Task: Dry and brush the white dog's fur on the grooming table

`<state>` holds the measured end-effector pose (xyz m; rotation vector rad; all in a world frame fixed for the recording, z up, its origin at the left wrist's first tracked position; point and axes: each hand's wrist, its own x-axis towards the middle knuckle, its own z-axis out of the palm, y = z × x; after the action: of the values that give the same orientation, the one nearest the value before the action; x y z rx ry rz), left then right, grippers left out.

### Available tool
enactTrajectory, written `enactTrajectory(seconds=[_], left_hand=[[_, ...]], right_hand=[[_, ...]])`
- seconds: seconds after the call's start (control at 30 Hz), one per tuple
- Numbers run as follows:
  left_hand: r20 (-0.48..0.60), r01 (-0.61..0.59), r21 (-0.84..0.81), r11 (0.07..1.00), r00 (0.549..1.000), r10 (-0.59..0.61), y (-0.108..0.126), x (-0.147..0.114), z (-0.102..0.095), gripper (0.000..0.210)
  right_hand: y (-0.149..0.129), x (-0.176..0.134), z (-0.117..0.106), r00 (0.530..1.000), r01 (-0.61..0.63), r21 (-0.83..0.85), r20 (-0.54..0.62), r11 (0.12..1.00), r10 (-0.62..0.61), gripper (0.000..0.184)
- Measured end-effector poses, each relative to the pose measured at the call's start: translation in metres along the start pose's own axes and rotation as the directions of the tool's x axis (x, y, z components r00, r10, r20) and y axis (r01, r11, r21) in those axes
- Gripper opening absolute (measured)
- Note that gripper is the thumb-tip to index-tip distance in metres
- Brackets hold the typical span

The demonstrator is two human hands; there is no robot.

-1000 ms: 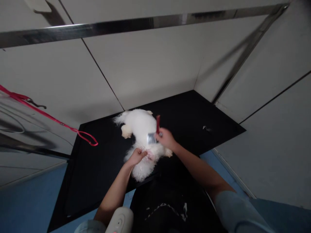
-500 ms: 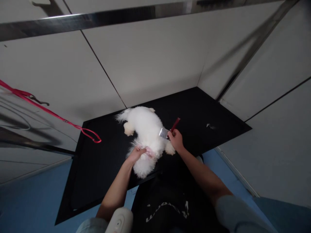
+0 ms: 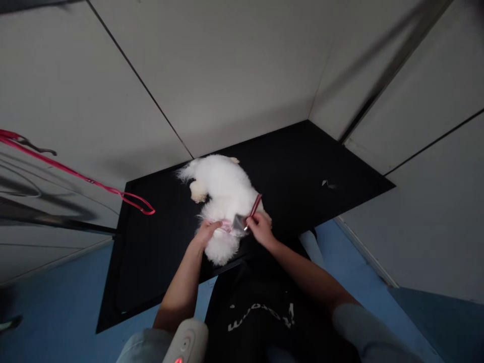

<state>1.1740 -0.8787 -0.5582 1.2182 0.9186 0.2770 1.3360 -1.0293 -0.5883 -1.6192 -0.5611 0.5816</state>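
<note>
A fluffy white dog (image 3: 227,181) lies on a black table (image 3: 302,166), its head near the front edge and its tail toward the back left. My left hand (image 3: 207,231) is closed on fur at the dog's head, thumb beside a patch of pink skin (image 3: 227,225). In my right hand (image 3: 260,229) is a slicker brush (image 3: 239,223) with a red handle that points up and away. Its flat metal head is at the dog's fur just right of the pink patch; whether the pins touch is hidden.
A red leash loop (image 3: 139,201) hangs over the table's left side. A small tuft (image 3: 328,184) lies on the right part of the table. Light wall panels (image 3: 242,91) stand behind. A pale device with a button (image 3: 187,343) is low in front of me.
My right hand has brought the brush left and nearer, from the dog's shoulder to beside the pink patch. My left hand keeps its hold. The view has shifted slightly.
</note>
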Motion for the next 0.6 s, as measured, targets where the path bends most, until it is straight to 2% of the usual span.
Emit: enactTrajectory(seconds=[0.07, 0.1, 0.17, 0.23, 0.27, 0.3, 0.37, 0.4, 0.43, 0.47, 0.5, 0.53, 0.57, 0.6], left_hand=[[0.005, -0.023, 0.089, 0.996, 1.0, 0.022, 0.0, 0.0, 0.0, 0.034], [0.011, -0.045, 0.135, 0.99, 0.999, 0.044, 0.001, -0.001, 0.001, 0.034], [0.05, -0.134, 0.228, 0.964, 0.991, 0.126, 0.006, -0.006, 0.006, 0.034], [0.153, -0.283, 0.351, 0.893, 0.958, 0.243, 0.012, -0.017, 0.012, 0.029], [0.223, -0.374, 0.427, 0.823, 0.926, 0.306, 0.013, -0.026, 0.016, 0.026], [0.294, -0.468, 0.497, 0.731, 0.883, 0.365, 0.013, -0.037, 0.019, 0.025], [0.395, -0.615, 0.576, 0.538, 0.786, 0.476, 0.006, -0.061, 0.026, 0.023], [0.398, -0.657, 0.583, 0.479, 0.744, 0.536, -0.003, -0.074, 0.029, 0.022], [0.36, -0.671, 0.579, 0.464, 0.721, 0.592, -0.014, -0.085, 0.032, 0.023], [0.284, -0.657, 0.568, 0.495, 0.721, 0.632, -0.028, -0.094, 0.035, 0.024], [0.183, -0.616, 0.555, 0.559, 0.746, 0.64, -0.043, -0.101, 0.039, 0.026], [0.075, -0.551, 0.534, 0.642, 0.787, 0.613, -0.059, -0.104, 0.043, 0.028], [-0.024, -0.468, 0.504, 0.726, 0.832, 0.554, -0.075, -0.104, 0.048, 0.031], [-0.115, -0.377, 0.467, 0.8, 0.871, 0.478, -0.09, -0.101, 0.052, 0.033]], right_hand=[[0.002, 0.006, 0.0, 0.99, -0.029, 0.003, -0.136, 1.0, 0.029, 0.025], [0.003, 0.01, -0.001, 0.987, -0.024, 0.005, -0.16, 1.0, 0.024, 0.026], [0.004, 0.018, -0.007, 0.996, 0.014, 0.001, -0.088, 1.0, -0.014, 0.025], [0.004, 0.026, -0.019, 1.0, 0.006, -0.012, -0.018, 1.0, -0.006, 0.024], [0.003, 0.029, -0.026, 0.997, -0.033, -0.013, -0.066, 0.999, 0.032, 0.025], [0.002, 0.032, -0.033, 0.983, -0.075, 0.004, -0.168, 0.997, 0.075, 0.026], [0.001, 0.031, -0.046, 0.924, -0.106, 0.067, -0.361, 0.992, 0.123, 0.03], [0.002, 0.027, -0.051, 0.923, -0.09, 0.081, -0.369, 0.993, 0.114, 0.031], [0.003, 0.02, -0.054, 0.951, -0.067, 0.072, -0.297, 0.995, 0.086, 0.031], [0.005, 0.012, -0.056, 0.984, -0.056, 0.037, -0.166, 0.998, 0.061, 0.029], [0.006, 0.004, -0.058, 0.998, -0.06, -0.023, -0.024, 0.998, 0.06, 0.026], [0.008, -0.004, -0.059, 0.994, -0.078, -0.097, 0.068, 0.992, 0.085, 0.023], [0.009, -0.01, -0.061, 0.99, -0.103, -0.172, 0.078, 0.98, 0.118, 0.021], [0.01, -0.014, -0.061, 0.99, -0.134, -0.227, 0.011, 0.965, 0.14, 0.02]])
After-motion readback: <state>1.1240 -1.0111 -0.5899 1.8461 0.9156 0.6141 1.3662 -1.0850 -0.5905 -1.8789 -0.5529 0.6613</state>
